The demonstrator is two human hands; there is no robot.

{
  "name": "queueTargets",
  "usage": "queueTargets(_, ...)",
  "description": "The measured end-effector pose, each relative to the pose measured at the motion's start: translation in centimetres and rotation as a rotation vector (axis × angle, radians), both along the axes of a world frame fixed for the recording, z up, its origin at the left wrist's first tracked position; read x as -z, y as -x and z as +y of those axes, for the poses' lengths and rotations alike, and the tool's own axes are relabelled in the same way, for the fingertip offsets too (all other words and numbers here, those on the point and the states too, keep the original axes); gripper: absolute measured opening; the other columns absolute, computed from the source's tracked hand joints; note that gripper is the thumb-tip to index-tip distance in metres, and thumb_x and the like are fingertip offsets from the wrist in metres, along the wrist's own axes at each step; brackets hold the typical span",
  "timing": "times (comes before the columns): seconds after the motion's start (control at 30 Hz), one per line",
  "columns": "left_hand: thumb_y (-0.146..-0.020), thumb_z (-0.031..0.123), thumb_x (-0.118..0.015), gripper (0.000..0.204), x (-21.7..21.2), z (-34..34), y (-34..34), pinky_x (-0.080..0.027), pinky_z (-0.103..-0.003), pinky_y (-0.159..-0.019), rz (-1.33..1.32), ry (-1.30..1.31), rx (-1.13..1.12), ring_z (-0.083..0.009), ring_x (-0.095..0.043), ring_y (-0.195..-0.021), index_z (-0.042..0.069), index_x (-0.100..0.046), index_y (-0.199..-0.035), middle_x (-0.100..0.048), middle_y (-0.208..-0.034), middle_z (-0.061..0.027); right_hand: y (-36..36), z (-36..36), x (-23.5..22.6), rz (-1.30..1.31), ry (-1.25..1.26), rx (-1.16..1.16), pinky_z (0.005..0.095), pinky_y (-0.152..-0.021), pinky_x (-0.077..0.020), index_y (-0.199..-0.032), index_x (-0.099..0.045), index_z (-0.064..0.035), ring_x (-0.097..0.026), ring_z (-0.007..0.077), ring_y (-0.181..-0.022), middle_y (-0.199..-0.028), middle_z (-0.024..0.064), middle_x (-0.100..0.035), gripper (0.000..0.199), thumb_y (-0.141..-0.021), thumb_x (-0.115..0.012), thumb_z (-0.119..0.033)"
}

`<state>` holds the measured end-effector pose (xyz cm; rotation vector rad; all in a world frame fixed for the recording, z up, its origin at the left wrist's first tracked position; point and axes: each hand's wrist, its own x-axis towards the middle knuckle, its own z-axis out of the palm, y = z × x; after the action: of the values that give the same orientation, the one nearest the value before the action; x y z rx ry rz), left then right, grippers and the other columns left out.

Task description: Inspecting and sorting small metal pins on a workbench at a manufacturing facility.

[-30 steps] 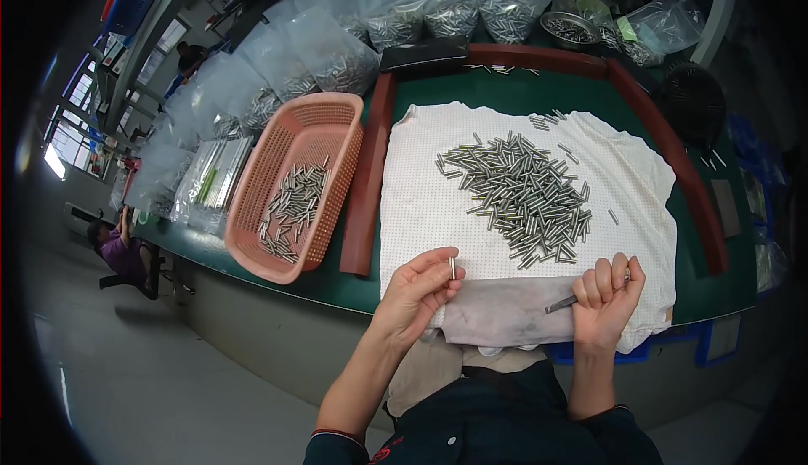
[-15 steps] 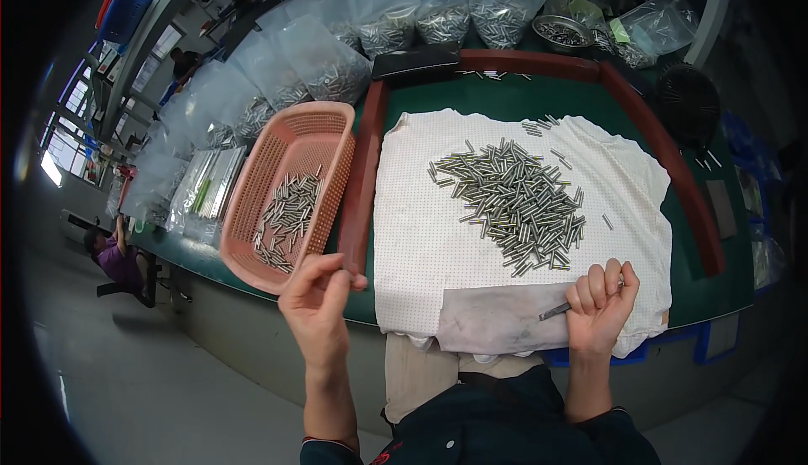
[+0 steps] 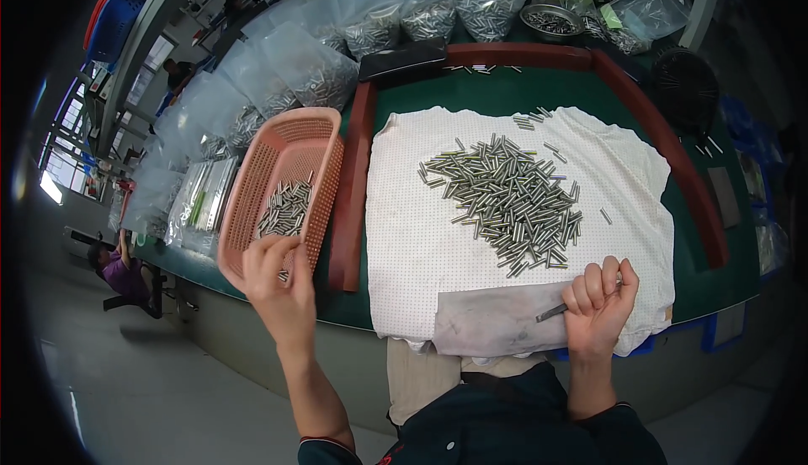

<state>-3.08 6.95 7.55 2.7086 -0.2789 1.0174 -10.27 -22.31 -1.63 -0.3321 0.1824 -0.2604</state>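
Note:
My left hand [image 3: 282, 284] is over the near end of a pink plastic basket [image 3: 231, 212], fingers curled down; what they hold, if anything, is hidden. Short metal pins [image 3: 286, 206] lie loose inside the basket. My right hand [image 3: 599, 305] is closed around a thin dark metal tool [image 3: 551, 313], whose tip sticks out to the left over a grey cloth strip [image 3: 484, 322]. Beyond it, a large heap of metal pins [image 3: 513, 204] covers the middle of a white cloth [image 3: 396, 271]. A few pins lie apart from the heap.
Dark red wooden rails [image 3: 349, 238] frame the green tabletop [image 3: 404, 95]. Clear bags of pins [image 3: 370, 36] line the back and left. A metal bowl [image 3: 551, 21] stands at the back right, and a black box [image 3: 404, 59] rests on a rail corner. Another person [image 3: 126, 276] sits far left.
My left hand has moved left, from beside the basket's near right corner to over its near end, and its fingers have turned downward. The right hand has stayed put with the tool.

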Motion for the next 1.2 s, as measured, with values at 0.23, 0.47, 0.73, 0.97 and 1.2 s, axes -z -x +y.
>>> queueTargets(0.23,-0.066,0.000,-0.063,0.007,5.1,-8.1,-3.4,-0.041,-0.031,-0.063,0.388,0.173,0.510,-0.0226,-0.051,-0.071,0.000,-0.060,-0.073,-0.054,-0.071,-0.0083,0.0,0.0,-0.2,0.006,-0.010,-0.014,0.0234,-0.037,-0.0171,-0.058,-0.031,-0.0125,-0.016,0.0079,-0.037,-0.045,-0.0024,-0.024,0.038,-0.092,-0.026,-0.029)
queueTargets(0.47,-0.067,0.001,-0.063,0.007,7.5,-10.7,-4.8,-0.040,-0.034,-0.064,0.404,0.083,0.574,-0.0241,-0.048,-0.068,0.000,-0.060,-0.073,-0.053,-0.071,-0.0082,0.1,-0.2,0.0,0.013,-0.014,-0.017,0.0235,-0.038,-0.0178,-0.058,-0.031,-0.0125,-0.016,0.0081,-0.037,-0.045,-0.0022,-0.025,0.038,-0.092,-0.025,-0.029)
queueTargets(0.73,-0.066,0.004,-0.062,0.008,7.6,-11.1,-4.3,-0.037,-0.035,-0.065,0.465,0.149,0.552,-0.0242,-0.048,-0.071,0.002,-0.058,-0.072,-0.052,-0.073,-0.0080,0.2,-0.3,0.0,0.020,-0.004,-0.025,0.0238,-0.039,-0.0191,-0.059,-0.032,-0.0121,-0.017,0.0084,-0.038,-0.046,-0.0018,-0.026,0.038,-0.092,-0.024,-0.030)
queueTargets(0.97,-0.066,0.003,-0.062,0.010,7.0,-10.6,-4.5,-0.039,-0.033,-0.067,0.461,0.010,0.541,-0.0228,-0.050,-0.070,0.002,-0.061,-0.075,-0.054,-0.071,-0.0067,0.1,-0.3,0.0,0.020,-0.005,-0.023,0.0237,-0.039,-0.0190,-0.059,-0.032,-0.0121,-0.018,0.0084,-0.038,-0.045,-0.0018,-0.026,0.038,-0.092,-0.024,-0.030)
queueTargets(1.2,-0.063,0.002,-0.064,0.012,6.8,-9.8,-3.8,-0.038,-0.033,-0.066,0.454,-0.017,0.595,-0.0223,-0.050,-0.070,0.002,-0.062,-0.074,-0.055,-0.071,-0.0057,0.3,-0.4,0.2,0.002,0.003,-0.038,0.0237,-0.038,-0.0186,-0.059,-0.032,-0.0120,-0.017,0.0083,-0.037,-0.045,-0.0019,-0.026,0.038,-0.092,-0.025,-0.030)
